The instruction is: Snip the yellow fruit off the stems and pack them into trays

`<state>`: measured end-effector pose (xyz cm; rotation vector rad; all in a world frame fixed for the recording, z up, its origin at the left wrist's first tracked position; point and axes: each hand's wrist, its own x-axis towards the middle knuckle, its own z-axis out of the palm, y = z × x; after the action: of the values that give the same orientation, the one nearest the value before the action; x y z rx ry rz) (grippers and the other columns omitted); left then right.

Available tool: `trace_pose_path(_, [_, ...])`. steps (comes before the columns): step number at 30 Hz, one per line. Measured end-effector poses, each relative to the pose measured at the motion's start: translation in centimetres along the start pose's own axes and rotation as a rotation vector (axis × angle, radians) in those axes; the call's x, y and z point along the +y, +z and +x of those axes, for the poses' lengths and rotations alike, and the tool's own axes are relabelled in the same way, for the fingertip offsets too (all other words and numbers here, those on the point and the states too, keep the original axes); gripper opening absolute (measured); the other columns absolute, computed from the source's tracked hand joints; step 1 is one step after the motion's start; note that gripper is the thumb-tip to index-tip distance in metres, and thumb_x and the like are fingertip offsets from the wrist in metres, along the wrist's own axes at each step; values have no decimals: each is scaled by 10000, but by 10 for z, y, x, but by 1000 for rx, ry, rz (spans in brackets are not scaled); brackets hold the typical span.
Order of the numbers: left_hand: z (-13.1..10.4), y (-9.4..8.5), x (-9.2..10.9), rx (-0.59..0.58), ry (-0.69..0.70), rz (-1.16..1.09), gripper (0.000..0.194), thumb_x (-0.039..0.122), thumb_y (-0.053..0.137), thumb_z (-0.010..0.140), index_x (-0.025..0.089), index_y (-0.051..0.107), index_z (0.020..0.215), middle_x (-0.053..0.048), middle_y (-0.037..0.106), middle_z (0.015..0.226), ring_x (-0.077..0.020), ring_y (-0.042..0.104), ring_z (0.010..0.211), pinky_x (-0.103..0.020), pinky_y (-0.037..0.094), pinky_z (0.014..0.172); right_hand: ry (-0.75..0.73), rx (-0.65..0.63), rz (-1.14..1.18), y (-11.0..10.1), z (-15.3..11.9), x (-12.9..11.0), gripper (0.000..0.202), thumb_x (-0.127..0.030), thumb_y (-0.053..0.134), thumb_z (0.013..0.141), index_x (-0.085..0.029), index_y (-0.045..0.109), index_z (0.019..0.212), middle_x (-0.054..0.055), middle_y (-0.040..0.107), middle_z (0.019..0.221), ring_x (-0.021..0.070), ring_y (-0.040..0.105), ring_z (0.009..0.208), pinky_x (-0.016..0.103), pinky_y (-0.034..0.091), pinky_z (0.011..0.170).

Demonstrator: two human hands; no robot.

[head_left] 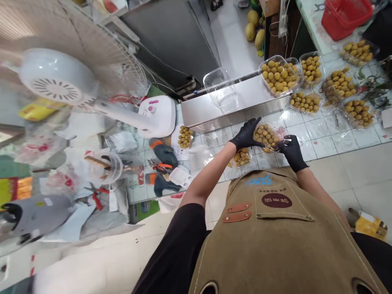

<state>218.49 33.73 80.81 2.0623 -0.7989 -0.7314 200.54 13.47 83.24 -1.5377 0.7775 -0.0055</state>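
A clear plastic box of longans [266, 136] is between my two black-gloved hands, above the tiled counter [324, 139]. My left hand [248, 134] grips its left side, with fingers at the far edge and thumb at the near one. At its right side, my right hand [292, 152] is closed with the fingertips at the box's edge. Pinkish, see-through plastic shows by those fingertips; whether it is a lid, a film or a label, I cannot tell. Below my left wrist stands another box of longans [242, 157], partly covered by my arm.
An empty clear box [221, 92] sits on a long metal stand [196, 114] behind my hands. Several filled boxes [310, 69] crowd the right. On the left are a small longan box [185, 136], work gloves [163, 153], a fan [58, 77] and red-handled pruners [97, 199].
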Motion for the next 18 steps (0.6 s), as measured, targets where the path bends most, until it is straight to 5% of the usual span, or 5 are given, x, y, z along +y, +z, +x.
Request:
trace_pose_path(4, [8,26,-11,131,-99,-88,820,477,769,1003,107,537,1697,-241,634,1623,-373,617,1490,-492,445,1314,-94,88,-464,11,-12,10,686,-573,753,837,-218,541,1384,15,728,830,270,719,790,406,603,775])
trace_pose_path(8, [24,37,-7,223,-163,11,533,334,585,1120,97,648,1594,-215,765,1433,-320,722,1328,-438,533,1206,-131,114,-793,7,-15,11,706,-583,683,947,-152,637,1505,98,778,910,338,759,897,432,585,848])
trace_pose_path(15, [59,33,-3,192,-116,184,333,384,649,1114,157,822,1285,-169,805,1321,-309,740,1207,-385,550,1079,-149,156,-754,-1,-6,18,590,-535,552,1034,-114,792,1371,186,825,1080,345,781,1033,449,601,950])
trace_pose_path(18, [60,36,-7,161,-154,177,343,401,584,1143,168,835,1162,-152,819,1195,-294,734,1119,-374,528,1008,-72,161,-554,1,-6,23,641,-617,582,1018,-127,809,1364,157,824,983,321,787,943,452,622,932])
